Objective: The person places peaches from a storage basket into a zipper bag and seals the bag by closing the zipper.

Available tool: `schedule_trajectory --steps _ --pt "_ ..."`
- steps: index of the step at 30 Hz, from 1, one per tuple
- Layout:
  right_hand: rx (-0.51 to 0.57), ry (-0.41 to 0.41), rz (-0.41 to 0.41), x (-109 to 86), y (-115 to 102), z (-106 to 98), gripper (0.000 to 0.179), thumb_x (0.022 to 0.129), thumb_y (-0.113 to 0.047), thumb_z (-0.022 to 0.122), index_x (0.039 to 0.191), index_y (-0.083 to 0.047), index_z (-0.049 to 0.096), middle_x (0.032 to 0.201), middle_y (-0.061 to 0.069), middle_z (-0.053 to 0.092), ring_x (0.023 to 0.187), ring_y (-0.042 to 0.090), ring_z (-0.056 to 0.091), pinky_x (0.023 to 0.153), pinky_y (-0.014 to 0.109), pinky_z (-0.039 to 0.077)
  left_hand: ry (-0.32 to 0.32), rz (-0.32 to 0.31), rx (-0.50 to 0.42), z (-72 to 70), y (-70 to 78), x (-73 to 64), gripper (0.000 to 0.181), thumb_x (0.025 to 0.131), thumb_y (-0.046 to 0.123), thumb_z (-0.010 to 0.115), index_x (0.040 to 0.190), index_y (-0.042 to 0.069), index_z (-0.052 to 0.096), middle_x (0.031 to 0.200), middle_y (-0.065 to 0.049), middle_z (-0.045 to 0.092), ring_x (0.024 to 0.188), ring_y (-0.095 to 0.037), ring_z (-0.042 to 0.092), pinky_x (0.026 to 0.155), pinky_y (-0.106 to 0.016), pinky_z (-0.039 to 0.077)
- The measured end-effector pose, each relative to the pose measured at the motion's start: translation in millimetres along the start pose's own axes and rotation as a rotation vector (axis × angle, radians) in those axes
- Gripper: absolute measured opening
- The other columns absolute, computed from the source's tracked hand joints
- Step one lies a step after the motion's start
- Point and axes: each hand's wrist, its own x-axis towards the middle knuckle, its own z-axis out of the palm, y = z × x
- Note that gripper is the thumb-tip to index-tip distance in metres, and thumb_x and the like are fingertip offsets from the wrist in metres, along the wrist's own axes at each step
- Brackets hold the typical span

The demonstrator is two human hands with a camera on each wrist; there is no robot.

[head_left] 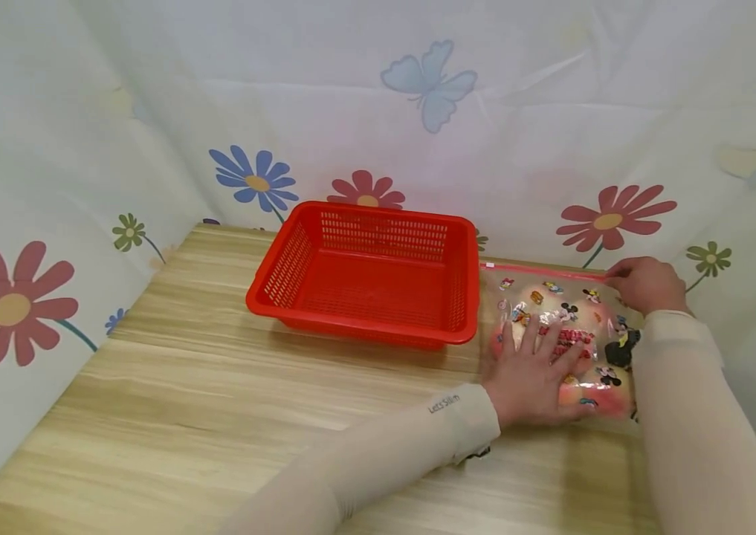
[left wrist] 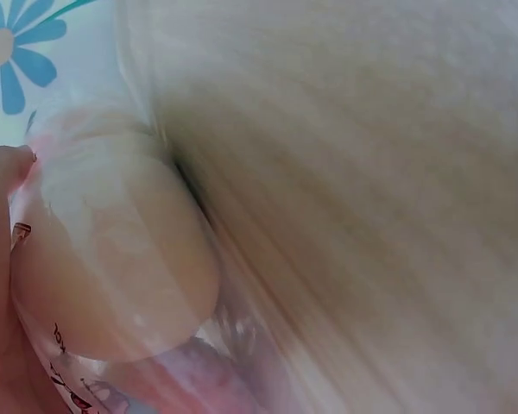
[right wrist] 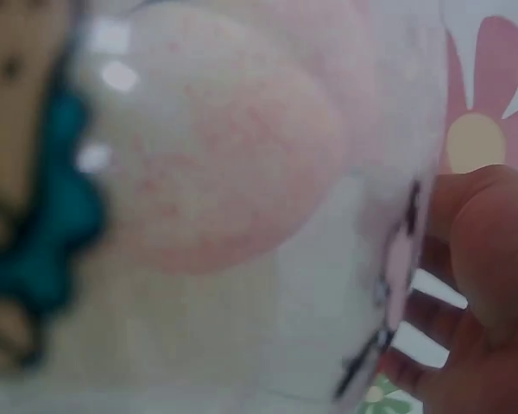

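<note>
A clear zip bag (head_left: 508, 290) with cartoon prints and a pink zip strip lies at the right of the table, filled with several peaches (right wrist: 233, 147). Spread out over the lower left part of the bag, my left hand (head_left: 530, 383) rests with its fingers extended. My right hand (head_left: 655, 286) pinches the bag's upper right corner at the end of the zip strip. A small white slider (head_left: 490, 265) sits near the strip's left end. Close up in the left wrist view, one pale peach (left wrist: 121, 259) shows through the plastic beside my left hand.
A red plastic basket (head_left: 364, 325) with slotted walls stands just left of the bag on the wood-grain table (head_left: 170, 401). Behind the table hangs a white cloth (head_left: 324, 96) printed with flowers and a butterfly.
</note>
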Motion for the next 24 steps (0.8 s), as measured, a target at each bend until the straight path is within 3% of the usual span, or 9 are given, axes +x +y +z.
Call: schedule_trajectory --steps 5,10,14,18,23,24 --pt "-0.012 -0.052 -0.004 -10.0 -5 -9 0.041 0.095 -0.024 0.057 0.124 0.005 0.056 0.120 0.034 0.056 0.099 0.047 0.052 0.082 0.061 0.047 0.008 0.001 0.003 -0.2 2.1 2.4 0.084 0.084 0.083 0.017 0.154 0.040 -0.001 0.165 0.000 0.004 0.151 -0.035 0.000 0.116 -0.066 0.003" --pt "-0.010 -0.131 -0.034 -29.3 -19 -18 0.058 0.096 -0.034 0.056 0.137 0.005 0.045 0.129 0.036 0.050 0.108 0.050 0.049 0.092 0.067 0.042 -0.009 0.010 -0.019 -1.3 0.1 3.6 0.086 0.083 0.084 0.016 0.154 0.040 -0.001 0.165 0.000 0.006 0.152 -0.033 0.000 0.116 -0.066 0.001" --pt "-0.037 -0.173 -0.119 -55.4 -32 -16 0.068 0.096 -0.042 0.053 0.144 0.003 0.036 0.136 0.035 0.045 0.119 0.053 0.044 0.098 0.071 0.036 -0.019 0.017 -0.090 -1.4 -3.6 0.5 0.087 0.083 0.084 0.018 0.155 0.038 0.000 0.165 0.000 0.001 0.152 -0.030 -0.003 0.118 -0.062 0.002" --pt "-0.102 -0.201 -0.202 -89.7 -40 -10 0.073 0.099 -0.049 0.044 0.149 0.002 0.027 0.146 0.037 0.031 0.132 0.056 0.029 0.103 0.071 0.029 0.005 0.016 -0.153 -1.4 -7.7 -7.8 0.091 0.082 0.084 0.023 0.155 0.035 0.000 0.165 0.000 -0.005 0.152 -0.030 -0.005 0.120 -0.058 0.006" --pt "-0.135 -0.194 -0.277 -125.3 -39 9 0.077 0.099 -0.053 0.041 0.151 0.001 0.024 0.152 0.037 0.019 0.136 0.058 0.020 0.105 0.072 0.025 0.043 -0.002 -0.124 0.6 -11.4 -14.5 0.093 0.082 0.084 0.021 0.156 0.031 0.003 0.165 -0.001 -0.002 0.152 -0.031 -0.001 0.121 -0.055 0.010" --pt "-0.152 -0.180 -0.328 -129.9 -37 14 0.080 0.098 -0.058 0.037 0.150 0.002 0.027 0.152 0.036 0.021 0.136 0.058 0.020 0.106 0.072 0.025 0.049 -0.002 -0.114 1.8 -11.9 -14.8 0.093 0.083 0.084 0.021 0.156 0.029 0.005 0.165 -0.002 0.000 0.152 -0.031 0.000 0.121 -0.054 0.011"
